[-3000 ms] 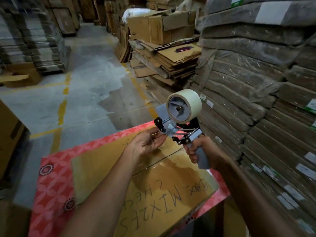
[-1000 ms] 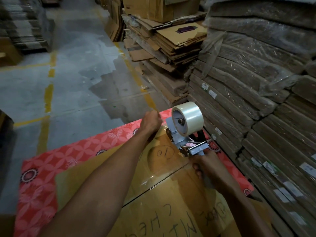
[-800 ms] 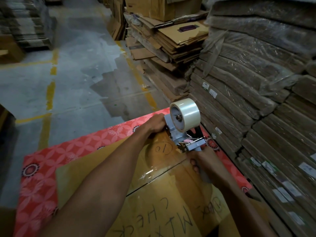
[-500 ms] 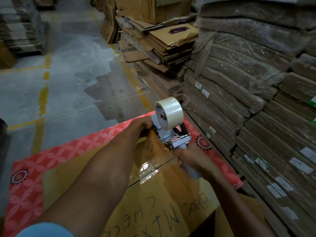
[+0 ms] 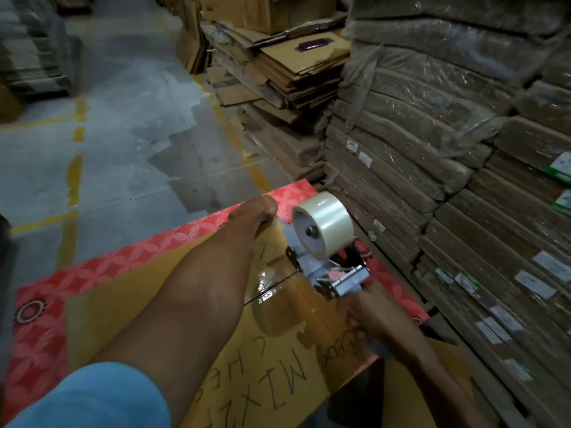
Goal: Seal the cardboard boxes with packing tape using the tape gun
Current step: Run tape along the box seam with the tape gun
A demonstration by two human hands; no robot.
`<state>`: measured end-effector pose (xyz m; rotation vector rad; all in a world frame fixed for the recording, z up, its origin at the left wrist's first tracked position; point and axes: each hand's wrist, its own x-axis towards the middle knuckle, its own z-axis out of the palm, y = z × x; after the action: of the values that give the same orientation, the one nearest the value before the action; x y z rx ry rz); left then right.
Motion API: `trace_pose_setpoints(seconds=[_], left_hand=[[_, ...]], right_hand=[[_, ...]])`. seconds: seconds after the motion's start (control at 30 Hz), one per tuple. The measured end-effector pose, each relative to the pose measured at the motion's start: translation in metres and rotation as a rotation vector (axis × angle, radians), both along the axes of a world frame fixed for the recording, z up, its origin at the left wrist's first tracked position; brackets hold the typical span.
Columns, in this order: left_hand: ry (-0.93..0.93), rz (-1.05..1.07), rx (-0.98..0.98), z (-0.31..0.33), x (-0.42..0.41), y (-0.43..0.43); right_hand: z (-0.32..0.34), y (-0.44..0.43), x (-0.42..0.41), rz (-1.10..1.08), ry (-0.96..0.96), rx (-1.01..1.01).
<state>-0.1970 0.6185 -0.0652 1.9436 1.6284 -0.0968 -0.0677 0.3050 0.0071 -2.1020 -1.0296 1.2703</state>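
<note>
Tape gun (image 5: 306,261) has drawn back from the left hand (image 5: 256,211) along the cardboard box (image 5: 278,350) seam. Fingers of the right hand (image 5: 367,313) wrap its handle. The left fingers fold over the box's far edge, their grip hidden.

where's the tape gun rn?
Head view, right of centre: the tape gun is on the cardboard box near its far edge, gripped by the right hand.
</note>
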Motion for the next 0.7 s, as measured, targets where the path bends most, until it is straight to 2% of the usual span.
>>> trace_pose_setpoints(seconds=[0.07, 0.1, 0.17, 0.2, 0.3, 0.5, 0.6, 0.7], left_hand=[[-0.04, 0.156, 0.117, 0.003, 0.001, -0.016], [-0.044, 0.223, 0.244, 0.009, 0.0, -0.034], [0.009, 0.202, 0.509, 0.021, 0.002, -0.069], [-0.022, 0.199, 0.553, 0.024, 0.001, -0.083], [-0.071, 0.243, 0.536, 0.027, -0.01, -0.097], [-0.09, 0.242, 0.338, 0.029, -0.027, -0.049], [-0.134, 0.306, 0.399, 0.03, -0.031, -0.041], [-0.315, 0.224, 0.596, 0.038, -0.027, -0.065]], right_hand=[[0.002, -0.01, 0.003, 0.042, -0.073, 0.013], [0.004, -0.012, 0.003, 0.068, -0.094, 0.021], [0.011, -0.015, -0.001, 0.104, -0.109, 0.017], [0.011, -0.017, -0.003, 0.082, -0.093, 0.013], [0.013, -0.022, -0.006, -0.053, 0.001, 0.01], [0.014, -0.02, -0.004, -0.021, -0.003, 0.033], [0.012, -0.02, -0.003, 0.004, -0.031, 0.029], [0.011, -0.019, -0.001, 0.02, -0.029, 0.031]])
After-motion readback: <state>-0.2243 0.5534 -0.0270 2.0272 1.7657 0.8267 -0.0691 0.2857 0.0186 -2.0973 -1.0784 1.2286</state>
